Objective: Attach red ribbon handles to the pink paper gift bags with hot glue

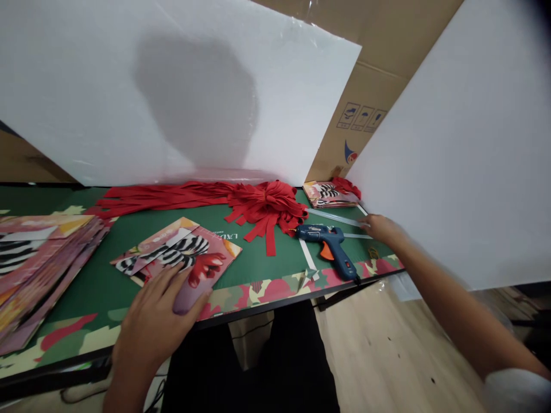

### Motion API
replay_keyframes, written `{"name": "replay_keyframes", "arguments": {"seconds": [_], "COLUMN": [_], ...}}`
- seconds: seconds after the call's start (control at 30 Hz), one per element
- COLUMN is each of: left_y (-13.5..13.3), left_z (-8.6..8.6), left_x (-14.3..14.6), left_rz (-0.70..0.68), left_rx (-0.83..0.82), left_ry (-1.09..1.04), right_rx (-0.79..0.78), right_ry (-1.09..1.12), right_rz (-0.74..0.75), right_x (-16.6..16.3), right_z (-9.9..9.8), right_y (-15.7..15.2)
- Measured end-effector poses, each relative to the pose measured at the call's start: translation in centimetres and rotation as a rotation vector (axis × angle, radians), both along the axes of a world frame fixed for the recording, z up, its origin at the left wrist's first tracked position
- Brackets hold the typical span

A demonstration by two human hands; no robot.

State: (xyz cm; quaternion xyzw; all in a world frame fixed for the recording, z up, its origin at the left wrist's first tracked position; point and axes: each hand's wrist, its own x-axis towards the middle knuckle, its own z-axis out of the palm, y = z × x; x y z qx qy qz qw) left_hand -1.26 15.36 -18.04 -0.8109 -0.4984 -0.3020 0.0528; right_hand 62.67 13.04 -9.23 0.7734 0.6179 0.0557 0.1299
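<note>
My left hand (pixel 159 310) lies with fingers spread on a folded printed paper envelope (pixel 202 238) with black-and-white stripes and a red flower. My right hand (pixel 382 229) is closed at the end of a long clear glue stick (pixel 336 217) at the table's right side. Just left of it, a blue glue gun (pixel 329 244) with an orange trigger lies on its side. A second clear stick (pixel 356 236) extends from the gun's back toward my right hand. Red ribbon strips (pixel 267 203), bundled in the middle, lie behind the envelope.
A stack of similar printed envelopes (pixel 38 264) stands at the left. A smaller pile (pixel 329 194) with red ribbon on it sits at the back right. White boards (pixel 193 92) and cardboard (pixel 365 97) wall the green table (pixel 253 269) at the back; another white board (pixel 465 172) stands right.
</note>
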Motion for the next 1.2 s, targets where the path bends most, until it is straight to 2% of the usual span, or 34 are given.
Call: {"name": "replay_keyframes", "arguments": {"seconds": [0.1, 0.17, 0.2, 0.3, 0.37, 0.47, 0.53, 0.67, 0.77, 0.8, 0.9, 0.97, 1.07, 1.2], "left_y": [-0.1, -0.3, -0.5, -1.2, -1.9, -3.2, -4.3, -5.3, -4.2, -3.7, -2.3, -1.8, -1.7, -1.9], "left_z": [-0.1, 0.2, 0.4, 1.5, 2.4, 3.9, 4.8, 5.5, 4.3, 3.7, 2.1, 1.7, 1.8, 1.9], "left_x": [-0.4, -0.6, -0.7, -0.3, 0.3, 1.5, 2.0, 1.9, 1.0, 0.7, 0.0, -0.3, -0.2, 0.1], "left_rz": [-0.054, -0.107, -0.133, -0.180, -0.191, -0.221, -0.205, -0.114, -0.149, -0.120, -0.028, -0.018, -0.019, -0.019], "left_rx": [0.020, -0.001, -0.020, -0.061, -0.041, -0.021, -0.032, -0.060, -0.136, -0.157, -0.224, -0.243, -0.217, -0.146], "left_ry": [-0.034, -0.048, -0.057, -0.082, -0.073, -0.047, -0.106, -0.310, -0.197, -0.151, -0.110, -0.108, -0.099, -0.115], "right_rx": [0.050, 0.148, 0.218, 0.554, 0.619, 0.612, 0.649, 0.626, 0.625, 0.621, 0.617, 0.626, 0.595, 0.507], "right_ry": [0.019, 0.068, 0.110, 0.590, 0.871, 1.016, 1.052, 1.002, 0.919, 0.911, 0.952, 0.983, 0.979, 0.863], "right_rz": [-0.082, -0.047, 0.007, 0.424, 0.695, 0.838, 0.790, 0.629, 0.646, 0.651, 0.613, 0.570, 0.546, 0.529], "right_x": [-2.1, -5.9, -8.7, -20.3, -28.7, -38.6, -42.3, -44.4, -44.2, -44.2, -44.1, -44.0, -44.0, -44.4], "right_z": [1.4, 2.1, 2.2, 1.3, -0.2, -2.7, -4.2, -6.4, -7.1, -7.2, -7.3, -7.3, -7.1, -6.2], "right_y": [-0.2, -1.2, -2.1, -5.5, -7.3, -7.7, -6.7, -5.2, -5.5, -5.7, -5.9, -5.8, -5.5, -5.6]}}
